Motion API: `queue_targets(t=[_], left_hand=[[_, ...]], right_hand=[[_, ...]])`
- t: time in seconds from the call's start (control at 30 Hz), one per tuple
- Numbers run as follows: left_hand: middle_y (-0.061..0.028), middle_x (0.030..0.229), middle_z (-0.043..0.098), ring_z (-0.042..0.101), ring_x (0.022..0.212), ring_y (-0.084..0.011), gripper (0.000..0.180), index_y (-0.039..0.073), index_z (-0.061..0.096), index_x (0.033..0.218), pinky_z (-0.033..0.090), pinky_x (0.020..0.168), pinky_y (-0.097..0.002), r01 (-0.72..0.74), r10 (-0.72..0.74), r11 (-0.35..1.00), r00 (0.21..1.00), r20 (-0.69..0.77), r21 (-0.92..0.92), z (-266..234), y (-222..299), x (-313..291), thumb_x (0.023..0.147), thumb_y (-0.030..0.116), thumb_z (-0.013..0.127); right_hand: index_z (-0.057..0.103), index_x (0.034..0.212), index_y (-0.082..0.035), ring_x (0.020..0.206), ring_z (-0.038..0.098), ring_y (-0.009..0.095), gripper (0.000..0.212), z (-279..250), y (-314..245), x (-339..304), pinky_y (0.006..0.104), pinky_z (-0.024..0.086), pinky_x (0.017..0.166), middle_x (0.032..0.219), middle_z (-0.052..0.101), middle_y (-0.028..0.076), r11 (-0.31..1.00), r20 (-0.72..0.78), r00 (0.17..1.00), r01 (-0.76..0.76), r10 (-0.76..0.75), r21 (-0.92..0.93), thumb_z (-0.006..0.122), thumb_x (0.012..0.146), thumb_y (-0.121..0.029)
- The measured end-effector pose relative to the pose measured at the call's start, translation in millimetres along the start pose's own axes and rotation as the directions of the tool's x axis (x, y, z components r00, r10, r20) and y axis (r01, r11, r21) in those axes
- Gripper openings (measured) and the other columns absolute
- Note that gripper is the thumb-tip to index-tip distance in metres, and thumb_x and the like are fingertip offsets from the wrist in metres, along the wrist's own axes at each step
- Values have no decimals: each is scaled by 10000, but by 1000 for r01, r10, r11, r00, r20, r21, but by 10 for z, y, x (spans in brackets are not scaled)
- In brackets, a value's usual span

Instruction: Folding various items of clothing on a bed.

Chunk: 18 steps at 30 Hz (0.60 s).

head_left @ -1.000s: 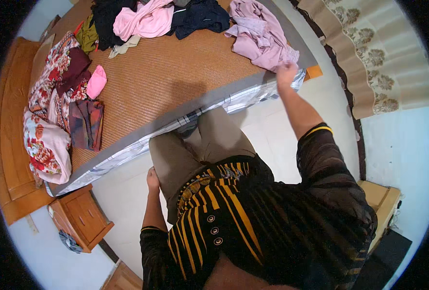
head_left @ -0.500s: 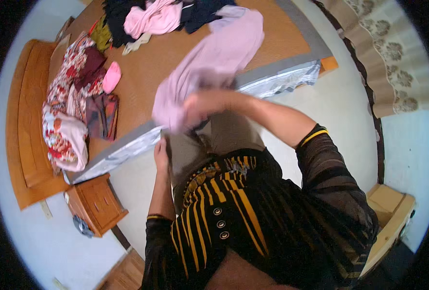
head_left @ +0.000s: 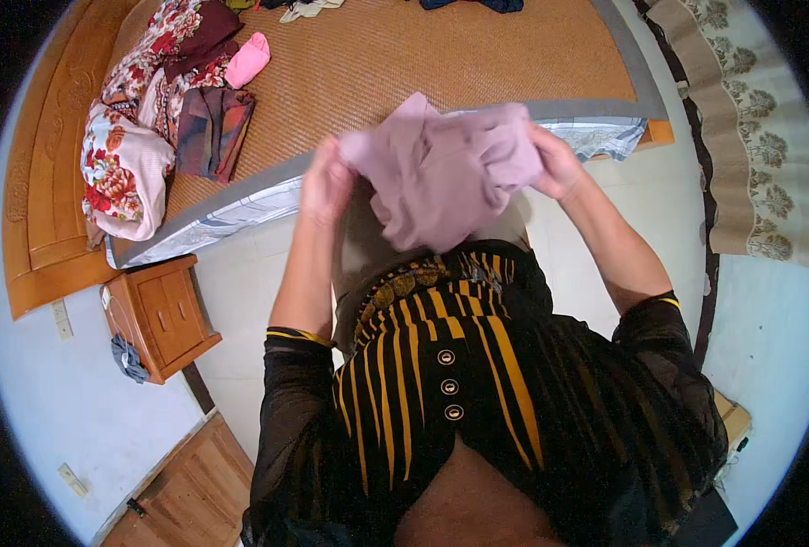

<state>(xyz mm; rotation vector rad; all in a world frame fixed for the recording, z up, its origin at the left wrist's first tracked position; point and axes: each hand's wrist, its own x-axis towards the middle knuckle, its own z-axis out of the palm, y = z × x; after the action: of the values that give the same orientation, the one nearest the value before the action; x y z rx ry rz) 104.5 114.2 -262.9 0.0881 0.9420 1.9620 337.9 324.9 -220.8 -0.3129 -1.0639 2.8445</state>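
A pale mauve garment point(head_left: 445, 173) hangs bunched between my two hands, in front of my waist and over the near edge of the bed. My left hand point(head_left: 328, 178) is closed on its left end, slightly blurred by motion. At the opposite end my right hand point(head_left: 555, 164) grips the cloth with the thumb in front. Loose folds droop between them, and the garment's exact kind cannot be made out. Behind it lies the bed's brown woven mat point(head_left: 359, 68) with a grey border.
On the bed's left lie a floral bundle point(head_left: 117, 182), a folded dark plaid cloth point(head_left: 213, 132) and a pink item point(head_left: 248, 60). Dark clothing point(head_left: 477, 5) shows at the far edge. A wooden nightstand point(head_left: 163, 314) stands at lower left; a patterned curtain point(head_left: 742, 118) hangs at right.
The mauve garment has come off the mat and is now held up, gathered, near my waist. My left hand has risen to grip it; my right hand has moved right. The view has shifted.
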Motion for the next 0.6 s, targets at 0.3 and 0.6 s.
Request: queue_targets(t=[0.3,0.6], left_hand=[[-96,898,606,559,854,-171,158,19,567,864,443,798,-303,-523,477,845,831,285,112,477,1492,258,845,174,543],[-103,1155,529,483,1054,-165,409,-8,493,1167,362,925,-297,-112,-628,369,702,337,922,353,-446,-175,827,218,523]], right_hand=[[511,1104,-16,958,555,178,346,167,-231,-68,319,455,822,1049,583,93,960,-258,934,199,-246,-195,495,870,-270],[602,876,-39,689,506,90,234,1143,635,89,266,406,584,747,572,2,673,445,835,128,323,-729,568,840,-267]])
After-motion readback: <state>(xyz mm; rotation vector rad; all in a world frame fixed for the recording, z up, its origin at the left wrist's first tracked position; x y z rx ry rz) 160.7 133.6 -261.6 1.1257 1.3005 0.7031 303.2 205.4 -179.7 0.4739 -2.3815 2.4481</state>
